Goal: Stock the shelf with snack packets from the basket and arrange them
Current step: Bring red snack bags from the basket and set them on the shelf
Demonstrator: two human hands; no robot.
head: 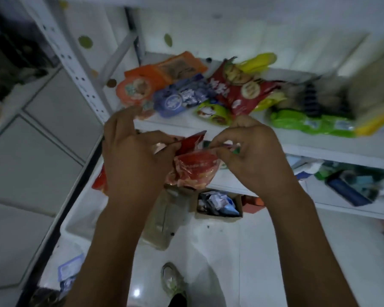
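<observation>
My left hand [131, 156] and my right hand [253, 156] are raised just in front of the white shelf [319, 138]. Between them hang red snack packets [193, 169], each hand pinching a top corner. On the shelf behind lie several packets: an orange packet [175, 67], a round orange one [133, 89], a blue packet [182, 98], a large red packet [244, 91], a yellow one [257, 60] and a long green packet [310, 125]. The basket is not clearly visible.
A lower shelf [350, 211] at the right holds blue and green items. An open cardboard box [220, 204] with wrappers sits on the white floor below my hands. A perforated shelf upright [75, 69] rises at the left. My shoe [171, 280] shows below.
</observation>
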